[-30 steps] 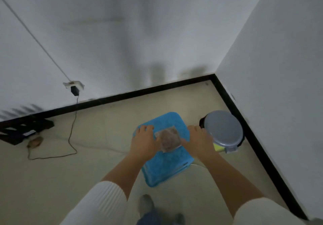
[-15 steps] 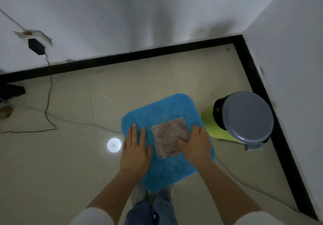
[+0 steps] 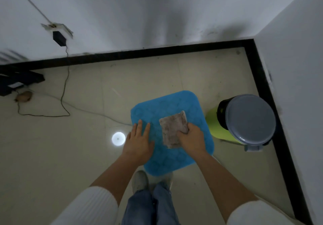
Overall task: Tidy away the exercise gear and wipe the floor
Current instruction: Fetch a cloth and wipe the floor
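A blue square pad with rounded corners sits in front of me, near the corner of the room. On it lies a folded grey cloth, mottled and dirty-looking. My left hand rests flat on the pad's left edge, fingers straight. At the cloth's right side is my right hand, its fingers curled into the fabric and gripping it. My shoes and jeans show below the pad.
A lime-green pedal bin with a grey lid stands right of the pad against the black skirting. A black cable runs from a wall plug across the tiles. A black rack and a small brown object sit far left.
My right hand, flat beside the cloth before, has curled its fingers into the cloth's right side. My left hand stays flat on the pad. The camera's view has shifted.
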Action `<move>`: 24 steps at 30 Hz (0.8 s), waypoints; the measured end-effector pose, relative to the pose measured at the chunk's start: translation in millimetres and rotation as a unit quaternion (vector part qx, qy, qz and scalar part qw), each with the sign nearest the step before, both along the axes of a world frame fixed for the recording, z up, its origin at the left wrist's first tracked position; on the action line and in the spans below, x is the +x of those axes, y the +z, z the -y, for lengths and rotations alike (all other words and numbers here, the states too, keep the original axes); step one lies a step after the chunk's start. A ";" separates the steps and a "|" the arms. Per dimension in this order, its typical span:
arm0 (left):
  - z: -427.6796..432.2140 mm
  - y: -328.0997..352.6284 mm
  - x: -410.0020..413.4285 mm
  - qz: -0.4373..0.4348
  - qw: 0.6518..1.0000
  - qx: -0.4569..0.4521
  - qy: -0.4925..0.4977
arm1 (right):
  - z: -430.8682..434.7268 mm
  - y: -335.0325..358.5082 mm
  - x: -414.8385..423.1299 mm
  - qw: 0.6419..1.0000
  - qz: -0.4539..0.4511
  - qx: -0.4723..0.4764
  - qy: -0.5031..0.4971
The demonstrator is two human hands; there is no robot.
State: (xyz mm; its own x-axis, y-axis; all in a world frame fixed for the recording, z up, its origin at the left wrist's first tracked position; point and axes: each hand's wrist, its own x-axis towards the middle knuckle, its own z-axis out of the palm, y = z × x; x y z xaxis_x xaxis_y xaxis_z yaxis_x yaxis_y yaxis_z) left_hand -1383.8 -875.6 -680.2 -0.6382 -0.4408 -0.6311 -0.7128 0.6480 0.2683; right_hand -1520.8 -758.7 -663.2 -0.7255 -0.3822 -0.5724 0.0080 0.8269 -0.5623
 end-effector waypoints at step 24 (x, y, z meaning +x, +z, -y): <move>-208.8 358.5 287.3 -0.089 0.802 -0.293 0.512 | -30.6 342.5 239.5 0.829 0.019 -0.213 0.518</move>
State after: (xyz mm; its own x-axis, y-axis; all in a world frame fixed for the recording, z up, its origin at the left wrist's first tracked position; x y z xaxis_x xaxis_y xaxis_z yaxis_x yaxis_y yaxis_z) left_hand -1096.5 -666.8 -321.6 0.1913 -0.9795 -0.0628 -0.9360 -0.2013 0.2889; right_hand -1281.3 -728.1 -320.7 0.1325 -0.9614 -0.2412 -0.5571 0.1290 -0.8203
